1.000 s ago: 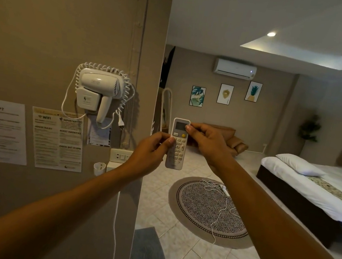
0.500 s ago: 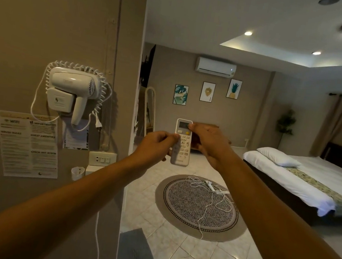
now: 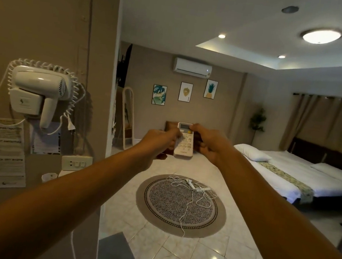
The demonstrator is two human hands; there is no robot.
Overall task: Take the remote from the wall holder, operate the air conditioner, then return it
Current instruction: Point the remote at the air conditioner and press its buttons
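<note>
Far off to the left of the fingers, on the near wall, hangs the hair dryer [image 3: 39, 91], and below it the power outlet [image 3: 76, 162] and a small white cup-like holder [image 3: 49, 177]; whether that's the remote's holder, can't say from here. Now across to the action: left hand [image 3: 159, 143] out at full reach, its fingers [image 3: 176, 135] curled shut along the left edge of the remote [image 3: 185, 141], thumb seemingly on the keypad. Right hand [image 3: 211, 145] comes in from the other side, fingertips pinching the upper right corner by the display. So the remote is up in the air between both hands, upright, button face toward the camera, top end toward the far wall. High above the fingers, the air conditioner [image 3: 193, 67], a small light showing at its right end. Below the fingers, a round rug [image 3: 181, 207] with a tangle of white cable [image 3: 192, 189], and well off to the right, the bed [image 3: 303, 178].

The risks, as I read it: a two-sided fingertip hold is light, so one hand letting go early could drop the remote onto hard tile. A tilt could aim the signal away from the unit. And a step forward puts that loose cable underfoot.
</note>
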